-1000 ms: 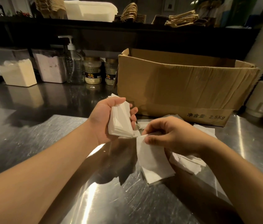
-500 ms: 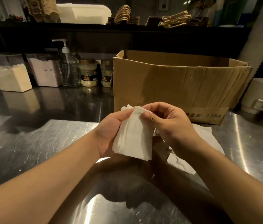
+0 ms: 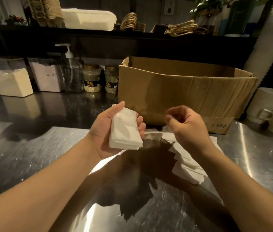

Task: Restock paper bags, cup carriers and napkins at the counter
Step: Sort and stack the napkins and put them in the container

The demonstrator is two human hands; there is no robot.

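My left hand holds a small stack of white napkins upright above the steel counter, thumb on one side and fingers on the other. My right hand hovers to the right of the stack with its fingers curled and nothing in them. More loose napkins lie scattered on the counter under and beyond my right wrist. An open cardboard box stands just behind both hands. On the dark shelf above are paper bags with twine handles.
Along the back left stand two clear tubs of powder, a pump bottle and two jars. White mugs crowd the right edge. A white lidded bin sits on the upper shelf.
My right hand laid a napkin onto the stack in my left hand, then let go and drew away to the right. The left hand still holds the stack.
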